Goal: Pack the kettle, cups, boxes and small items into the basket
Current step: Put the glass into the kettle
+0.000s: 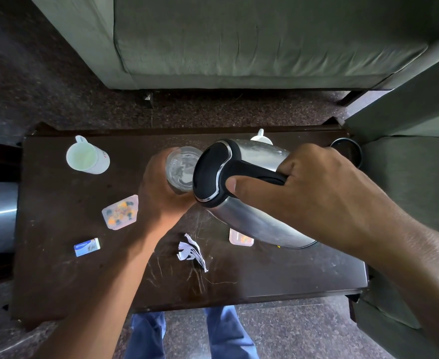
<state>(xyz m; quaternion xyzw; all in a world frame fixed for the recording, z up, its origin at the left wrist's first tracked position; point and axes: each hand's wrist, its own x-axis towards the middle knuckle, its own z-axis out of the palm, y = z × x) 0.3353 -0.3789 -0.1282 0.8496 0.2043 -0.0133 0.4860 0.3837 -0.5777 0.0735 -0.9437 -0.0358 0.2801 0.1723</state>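
Note:
My right hand (pixel 314 187) grips the black handle of a steel kettle (pixel 241 182), which is lifted and tipped to the left above the dark wooden table (pixel 58 281). The kettle's lid end leans against a clear glass (pixel 181 167) that my left hand (pixel 161 193) holds by its side. A white mug (pixel 86 158) stands at the table's back left. A second white cup (pixel 261 137) peeks out behind the kettle. A clear plastic box (pixel 120 212) with coloured pieces lies left of my left hand. Another small box (pixel 240 238) is partly hidden under the kettle.
A small blue and white box (pixel 87 246) and several white paper sachets (pixel 192 251) lie near the front of the table. A round black kettle base (pixel 348 151) sits at the back right corner. Grey sofas stand behind and to the right.

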